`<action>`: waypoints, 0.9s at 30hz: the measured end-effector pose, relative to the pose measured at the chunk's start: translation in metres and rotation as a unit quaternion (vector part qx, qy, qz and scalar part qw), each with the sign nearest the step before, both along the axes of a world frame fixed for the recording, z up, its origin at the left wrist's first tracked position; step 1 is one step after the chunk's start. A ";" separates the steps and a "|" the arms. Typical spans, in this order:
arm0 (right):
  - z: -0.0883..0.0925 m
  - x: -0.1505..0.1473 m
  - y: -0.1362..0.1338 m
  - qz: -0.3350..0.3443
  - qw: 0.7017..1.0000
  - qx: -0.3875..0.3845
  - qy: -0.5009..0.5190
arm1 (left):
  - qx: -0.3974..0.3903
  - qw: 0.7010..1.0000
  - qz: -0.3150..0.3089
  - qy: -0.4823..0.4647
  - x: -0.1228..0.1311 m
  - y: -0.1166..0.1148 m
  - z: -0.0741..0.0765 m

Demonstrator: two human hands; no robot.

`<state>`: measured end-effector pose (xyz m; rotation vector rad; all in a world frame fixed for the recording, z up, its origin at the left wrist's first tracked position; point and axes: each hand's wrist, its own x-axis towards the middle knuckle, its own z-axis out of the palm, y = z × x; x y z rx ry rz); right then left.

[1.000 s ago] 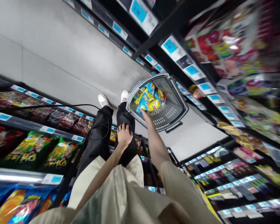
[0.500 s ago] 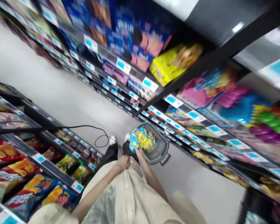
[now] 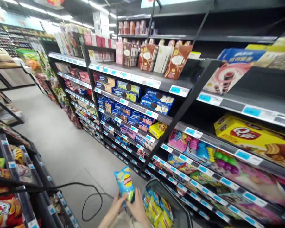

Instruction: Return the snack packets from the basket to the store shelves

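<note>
A blue bag of potato chips (image 3: 124,181) is upright in front of my body, tilted slightly to the left. My left hand (image 3: 118,202) grips its lower left side, with the thumb across the front. My right hand (image 3: 138,205) holds the lower right side, the thumb also on the front. Just right of my right hand, a dark grey shopping basket (image 3: 182,207) stands on the floor. Several yellow and blue snack bags (image 3: 156,211) lie in its left part. The bag's bottom edge is partly hidden by my fingers.
Ahead and right runs a tall shelf with blue cookie boxes (image 3: 120,109), brown boxes (image 3: 179,61) and a yellow box (image 3: 249,134). Chip bags fill the left shelf (image 3: 47,196). A black cable (image 3: 95,186) loops in front. The aisle floor (image 3: 61,139) stretches away at left.
My view has lifted from the floor toward the shelves. The blue chip bag has moved from over the basket to in front of me, and my left hand has joined my right on it.
</note>
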<state>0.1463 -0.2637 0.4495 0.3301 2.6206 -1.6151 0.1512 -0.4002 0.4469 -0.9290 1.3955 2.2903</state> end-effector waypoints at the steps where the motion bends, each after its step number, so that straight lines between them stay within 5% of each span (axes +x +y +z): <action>1: 0.006 0.001 -0.004 0.015 1.000 0.002 0.028 | 0.022 1.000 0.009 0.011 -0.003 -0.001 0.002; 6: 0.029 -0.004 -0.002 0.045 0.991 -0.069 0.103 | 0.079 0.994 0.044 0.056 -0.015 -0.019 0.019; 14: 0.046 -0.018 0.009 -0.019 0.971 -0.233 0.049 | 0.193 0.977 0.072 0.064 -0.007 -0.028 0.036; 18: 0.057 -0.020 -0.001 -0.046 0.958 -0.281 0.031 | 0.188 0.972 0.121 0.070 -0.006 -0.033 0.037; 27: 0.056 -0.010 -0.027 -0.198 0.927 -0.317 0.035 | 0.157 0.979 0.110 0.070 -0.006 -0.042 0.053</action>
